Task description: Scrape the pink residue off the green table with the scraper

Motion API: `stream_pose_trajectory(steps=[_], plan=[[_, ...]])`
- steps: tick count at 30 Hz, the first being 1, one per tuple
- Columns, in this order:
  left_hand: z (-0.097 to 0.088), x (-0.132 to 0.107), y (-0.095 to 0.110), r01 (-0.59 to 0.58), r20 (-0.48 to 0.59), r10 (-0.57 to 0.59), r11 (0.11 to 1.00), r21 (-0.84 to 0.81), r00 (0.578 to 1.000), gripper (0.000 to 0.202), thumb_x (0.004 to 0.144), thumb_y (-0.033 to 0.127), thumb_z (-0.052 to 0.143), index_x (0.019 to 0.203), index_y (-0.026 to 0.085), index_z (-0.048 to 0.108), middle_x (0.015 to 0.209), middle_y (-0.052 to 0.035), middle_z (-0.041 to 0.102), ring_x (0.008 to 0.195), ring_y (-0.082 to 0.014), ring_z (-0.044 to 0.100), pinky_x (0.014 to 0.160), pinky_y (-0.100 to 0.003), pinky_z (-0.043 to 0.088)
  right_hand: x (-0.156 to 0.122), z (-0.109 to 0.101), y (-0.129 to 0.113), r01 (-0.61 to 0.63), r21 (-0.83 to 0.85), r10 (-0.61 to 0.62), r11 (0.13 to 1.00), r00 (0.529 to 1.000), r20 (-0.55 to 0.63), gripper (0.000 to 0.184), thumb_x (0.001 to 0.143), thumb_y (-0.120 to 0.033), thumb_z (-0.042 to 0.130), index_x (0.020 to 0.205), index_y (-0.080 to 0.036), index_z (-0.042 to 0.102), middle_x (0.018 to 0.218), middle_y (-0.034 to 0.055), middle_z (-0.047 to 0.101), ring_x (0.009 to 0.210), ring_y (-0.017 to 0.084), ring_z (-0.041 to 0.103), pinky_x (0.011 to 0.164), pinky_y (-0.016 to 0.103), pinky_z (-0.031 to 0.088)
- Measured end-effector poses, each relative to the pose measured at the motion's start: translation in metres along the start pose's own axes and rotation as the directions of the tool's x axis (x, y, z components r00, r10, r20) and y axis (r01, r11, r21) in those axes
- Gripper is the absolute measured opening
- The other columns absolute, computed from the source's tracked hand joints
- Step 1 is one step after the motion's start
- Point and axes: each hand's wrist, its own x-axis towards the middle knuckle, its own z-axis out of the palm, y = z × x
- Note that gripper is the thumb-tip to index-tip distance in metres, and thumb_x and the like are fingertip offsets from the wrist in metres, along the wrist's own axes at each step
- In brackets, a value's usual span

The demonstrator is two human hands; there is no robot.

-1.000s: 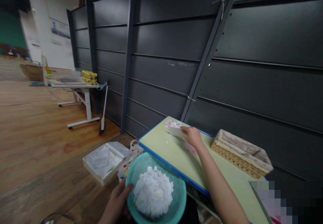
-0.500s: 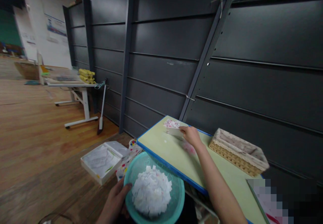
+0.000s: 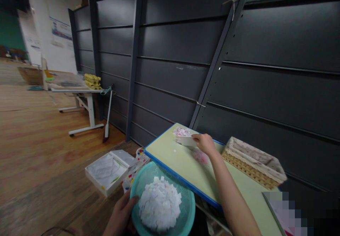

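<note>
My left hand point(image 3: 123, 209) grips the left rim of a turquoise plastic mesh basket point(image 3: 137, 183). Inside the basket is a dome-shaped mound covered in small white paper pieces point(image 3: 160, 204). Stretched out over the pale yellow tabletop point(image 3: 164, 151), my right hand point(image 3: 204, 144) pinches a flat white card point(image 3: 187, 141) by its right end. Just beyond the card lies a small pile of pink and white paper bits point(image 3: 181, 131). A pinkish smear point(image 3: 201, 156) marks the tabletop below my right wrist.
A woven basket with a cloth lining point(image 3: 252, 163) stands at the table's back right. On the floor to the left is an open white box point(image 3: 106, 172). Dark metal panels point(image 3: 170, 73) rise behind the table. Farther left are a white-legged table point(image 3: 91, 110) and a broom point(image 3: 107, 122).
My right hand has moved slightly right with the white card, away from the paper bits. The camera view has shifted a little; my left hand still grips the basket.
</note>
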Motion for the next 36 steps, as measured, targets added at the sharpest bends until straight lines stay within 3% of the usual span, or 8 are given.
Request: stream_pose_trajectory(steps=[3, 5, 9, 12, 20, 27, 32, 36], plan=[[0.001, -0.001, 0.006, -0.015, -0.067, 0.011, 0.998, -0.059, 0.998, 0.063, 0.054, 0.046, 0.078, 0.105, 0.013, 0.062, 0.080, -0.0075, 0.075, 0.059, -0.0212, 0.065, 0.046, -0.027, 0.048, 0.000, -0.001, 0.004, -0.079, -0.049, 0.077, 0.996, 0.996, -0.032, 0.037, 0.086, -0.020, 0.043, 0.114, -0.024, 0.067, 0.102, 0.0089, 0.072, 0.094, 0.021, 0.066, 0.075, 0.025, 0.043], [0.004, -0.003, 0.008, -0.009, -0.099, 0.001, 0.997, -0.083, 0.995, 0.060, 0.053, 0.043, 0.079, 0.102, 0.014, 0.063, 0.086, -0.0080, 0.075, 0.066, -0.0222, 0.066, 0.049, -0.027, 0.050, 0.001, 0.002, 0.003, -0.094, -0.064, 0.091, 0.994, 0.995, -0.043, 0.038, 0.088, -0.020, 0.042, 0.116, -0.024, 0.066, 0.103, 0.0091, 0.072, 0.095, 0.021, 0.066, 0.075, 0.025, 0.043], [0.010, -0.010, 0.009, -0.017, -0.065, 0.016, 1.000, -0.025, 0.998, 0.062, 0.067, 0.047, 0.069, 0.117, 0.012, 0.056, 0.050, 0.0027, 0.063, 0.035, -0.0134, 0.049, 0.033, -0.024, 0.038, 0.003, 0.010, -0.003, -0.068, -0.075, 0.067, 0.995, 0.998, -0.018, 0.037, 0.087, -0.019, 0.042, 0.116, -0.023, 0.066, 0.101, 0.0095, 0.072, 0.093, 0.021, 0.066, 0.075, 0.025, 0.043], [0.012, -0.014, 0.010, -0.013, -0.041, 0.013, 1.000, 0.003, 0.999, 0.065, 0.071, 0.048, 0.065, 0.122, 0.011, 0.050, 0.039, 0.0054, 0.056, 0.030, -0.0128, 0.046, 0.031, -0.023, 0.036, 0.004, 0.012, -0.007, -0.035, -0.035, 0.035, 0.999, 0.999, -0.006, 0.037, 0.086, -0.019, 0.043, 0.114, -0.023, 0.067, 0.101, 0.0084, 0.072, 0.094, 0.021, 0.066, 0.077, 0.025, 0.043], [0.011, -0.010, 0.005, -0.026, -0.020, 0.026, 0.999, -0.024, 0.999, 0.075, 0.070, 0.053, 0.066, 0.127, 0.009, 0.045, 0.035, 0.0047, 0.055, 0.027, -0.0140, 0.047, 0.027, -0.022, 0.036, 0.005, 0.012, -0.008, -0.006, 0.046, 0.007, 0.999, 0.999, -0.032, 0.037, 0.085, -0.019, 0.045, 0.113, -0.025, 0.068, 0.105, 0.0068, 0.071, 0.098, 0.021, 0.065, 0.081, 0.025, 0.044], [0.011, -0.009, 0.003, -0.013, -0.045, 0.012, 1.000, -0.024, 0.999, 0.074, 0.070, 0.051, 0.066, 0.127, 0.009, 0.045, 0.040, 0.0022, 0.060, 0.027, -0.0125, 0.047, 0.028, -0.021, 0.036, 0.004, 0.015, -0.010, 0.022, 0.087, -0.017, 0.996, 0.998, -0.058, 0.036, 0.086, -0.018, 0.044, 0.110, -0.024, 0.069, 0.107, 0.0059, 0.071, 0.098, 0.021, 0.065, 0.082, 0.025, 0.045], [0.010, -0.010, 0.001, -0.031, -0.023, 0.030, 0.999, -0.040, 0.999, 0.070, 0.074, 0.048, 0.063, 0.128, 0.009, 0.044, 0.036, 0.0046, 0.056, 0.026, -0.0108, 0.044, 0.028, -0.019, 0.035, 0.002, 0.012, -0.007, 0.047, 0.161, -0.045, 0.986, 0.999, -0.015, 0.036, 0.082, -0.015, 0.047, 0.109, -0.023, 0.070, 0.109, 0.0057, 0.070, 0.101, 0.020, 0.065, 0.084, 0.024, 0.045], [0.011, -0.010, 0.002, -0.008, -0.027, 0.007, 0.998, -0.058, 1.000, 0.070, 0.071, 0.051, 0.066, 0.126, 0.012, 0.048, 0.035, 0.0047, 0.055, 0.027, -0.0123, 0.046, 0.028, -0.020, 0.035, 0.002, 0.005, -0.002, 0.054, 0.211, -0.044, 0.976, 0.998, -0.051, 0.034, 0.082, -0.016, 0.049, 0.106, -0.024, 0.072, 0.109, 0.0033, 0.070, 0.102, 0.019, 0.065, 0.087, 0.024, 0.045]])
